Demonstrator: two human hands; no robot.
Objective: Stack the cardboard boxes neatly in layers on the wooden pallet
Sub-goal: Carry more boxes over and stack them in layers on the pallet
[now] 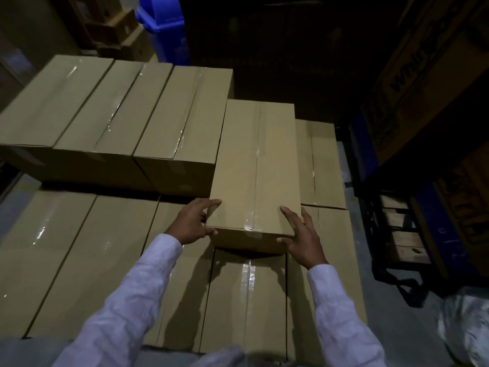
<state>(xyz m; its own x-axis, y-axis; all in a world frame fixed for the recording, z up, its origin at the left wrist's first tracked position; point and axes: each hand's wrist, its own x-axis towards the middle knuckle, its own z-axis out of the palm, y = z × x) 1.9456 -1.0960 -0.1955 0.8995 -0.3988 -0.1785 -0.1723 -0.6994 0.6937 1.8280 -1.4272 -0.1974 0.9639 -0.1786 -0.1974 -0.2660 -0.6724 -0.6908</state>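
OP: Nearest the lens, two pale lilac shirt sleeves (148,287), one per arm, reaching in from the bottom edge.

DESK: Hands?

OP: Two, both on one long tan cardboard box (255,165) with clear tape down its top seam. The left hand (191,223) grips the near left corner, fingers curled over the top edge, thumb on the end face. The right hand (301,235) pinches the near right corner, index finger on top, thumb on the end face, and the other fingers laid along the side.

DESK: Where does that box sit?

OP: Lengthwise away from me, left side against the upper row (113,115), lying over the lower layer. There's dark shadow under its near end. I can't tell whether that end rests on the box below or hangs just off it.

DESK: Counts?

OP: Upper row has three taped boxes side by side, and the held one makes a fourth. In the lower front row (66,260) I make five, though the arms cover some edges. One more lower box (320,165) shows just right of the held one.

DESK: Surroundings?

OP: Wooden slats (404,234) in a dark frame off right, with printed brown cartons (423,75) above them. One blue plastic bin (164,27) at the back. Crumpled clear plastic sheet (465,329) at bottom right.
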